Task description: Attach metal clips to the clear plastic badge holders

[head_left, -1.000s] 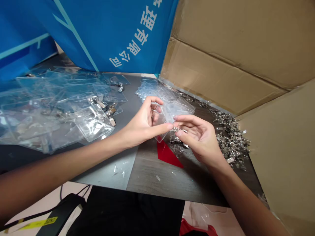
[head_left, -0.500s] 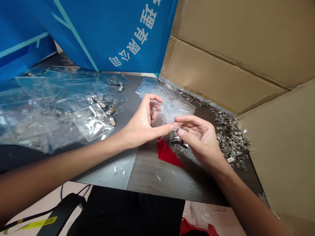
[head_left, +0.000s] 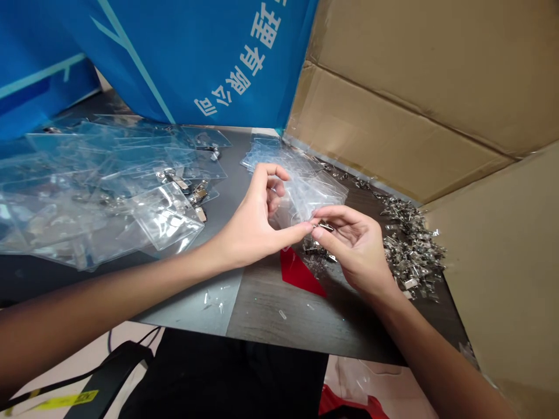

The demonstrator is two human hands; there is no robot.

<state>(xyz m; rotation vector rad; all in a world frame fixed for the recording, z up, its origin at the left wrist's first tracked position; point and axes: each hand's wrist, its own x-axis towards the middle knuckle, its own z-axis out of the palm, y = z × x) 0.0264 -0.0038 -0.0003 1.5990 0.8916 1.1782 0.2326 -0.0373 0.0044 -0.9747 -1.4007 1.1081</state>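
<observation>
The clip (head_left: 324,226) is partly hidden by the fingers of the right hand (head_left: 356,250), and its exact shape cannot be made out. The clear holder (head_left: 312,195) is partly hidden by the left hand (head_left: 255,218). The red sheet (head_left: 299,274) is partly covered at its upper end. The pile of holders (head_left: 87,198) is cut off by the left edge, and the lettering (head_left: 236,75) on the blue banner is cut off at the top. The parts in the metal heap (head_left: 413,250) are too small to be told apart.
</observation>
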